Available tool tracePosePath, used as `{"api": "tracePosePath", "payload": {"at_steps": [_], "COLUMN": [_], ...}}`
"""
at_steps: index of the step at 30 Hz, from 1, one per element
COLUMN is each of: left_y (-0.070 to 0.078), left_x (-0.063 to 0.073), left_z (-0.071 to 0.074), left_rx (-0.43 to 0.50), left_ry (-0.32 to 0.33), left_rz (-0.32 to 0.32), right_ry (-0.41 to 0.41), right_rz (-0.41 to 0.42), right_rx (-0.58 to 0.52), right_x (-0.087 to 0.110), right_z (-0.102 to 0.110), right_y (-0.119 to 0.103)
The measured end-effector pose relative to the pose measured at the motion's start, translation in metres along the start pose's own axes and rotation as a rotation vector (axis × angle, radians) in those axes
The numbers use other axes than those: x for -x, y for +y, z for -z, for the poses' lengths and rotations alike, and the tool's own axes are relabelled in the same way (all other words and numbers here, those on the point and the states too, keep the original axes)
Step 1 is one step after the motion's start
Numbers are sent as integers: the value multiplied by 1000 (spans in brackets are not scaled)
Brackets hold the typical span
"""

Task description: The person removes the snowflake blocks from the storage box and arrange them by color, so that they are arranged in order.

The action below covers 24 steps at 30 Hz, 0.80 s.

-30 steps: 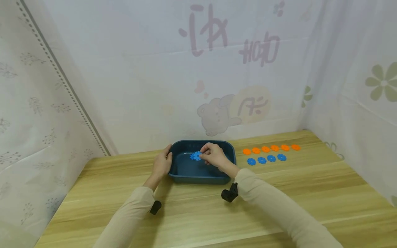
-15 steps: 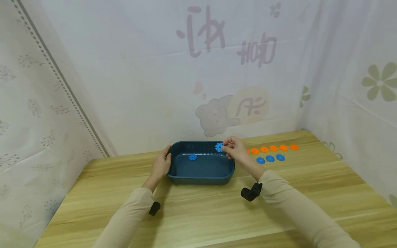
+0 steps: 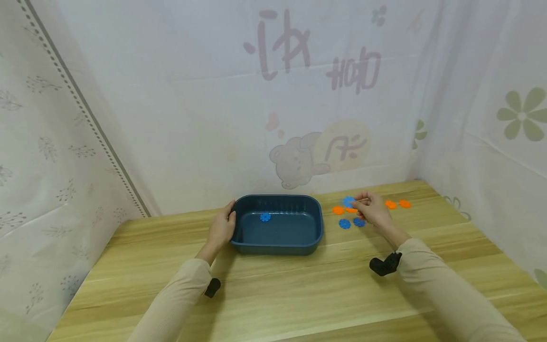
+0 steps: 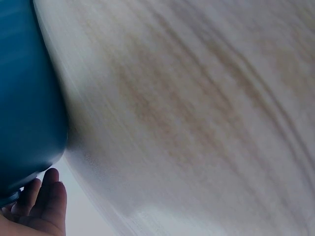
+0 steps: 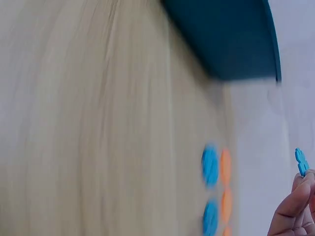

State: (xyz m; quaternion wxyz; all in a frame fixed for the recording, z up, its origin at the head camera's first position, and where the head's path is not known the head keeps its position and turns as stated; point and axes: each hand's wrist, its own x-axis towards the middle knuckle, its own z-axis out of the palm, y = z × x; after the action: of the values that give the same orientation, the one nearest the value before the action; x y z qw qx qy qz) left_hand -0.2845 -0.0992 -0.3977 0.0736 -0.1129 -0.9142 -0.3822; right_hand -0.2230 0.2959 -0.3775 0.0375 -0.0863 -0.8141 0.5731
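Observation:
A blue notched plastic disc [image 3: 348, 202], shaped like a flower, is pinched between the thumb and fingers of my right hand [image 3: 373, 209], above the orange discs at the back right. The right wrist view shows the same disc [image 5: 301, 161] nearly edge-on at the fingertips. My left hand [image 3: 222, 226] grips the left side of a dark blue rectangular bin [image 3: 275, 249]. In the left wrist view, the left hand [image 4: 43, 204] is at the bin's [image 4: 29, 98] corner. Inside the bin lies another blue disc [image 3: 265, 217].
Right of the bin, orange discs [image 3: 338, 210] lie in a row, partly covered by the right hand. Blue discs [image 3: 344, 223] form a row in front of them. The wooden table [image 3: 265, 294] backs onto a printed curtain [image 3: 205, 118].
My right hand has moved right, out of the bin and over the rows of discs, carrying the blue disc. One blue disc stays in the bin. My left hand keeps its place.

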Motion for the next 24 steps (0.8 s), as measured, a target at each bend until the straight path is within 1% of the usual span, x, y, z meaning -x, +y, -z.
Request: {"api": "tracePosePath", "payload": {"at_steps": [6,11,15,21,24], "left_y": [-1,-1,0,0,0], "left_x": [-1,-1,0,0,0], "left_z": [0,1,2,1,1], "left_rx": [0,7,-1,-11,-13], "left_ry": [7,-7,-13,-15,-14], "left_rz": [-4,3,4,9,7], "right_ry": [77,133,170,211,223], "right_rz": [-24,-72,-116,-198,-225], "right_rx": [40,93,130,112,103], "right_x": [3,8,9,8,7], "right_z": [40,66,80,93,97], "right_y": [25,40,49,62,67]}}
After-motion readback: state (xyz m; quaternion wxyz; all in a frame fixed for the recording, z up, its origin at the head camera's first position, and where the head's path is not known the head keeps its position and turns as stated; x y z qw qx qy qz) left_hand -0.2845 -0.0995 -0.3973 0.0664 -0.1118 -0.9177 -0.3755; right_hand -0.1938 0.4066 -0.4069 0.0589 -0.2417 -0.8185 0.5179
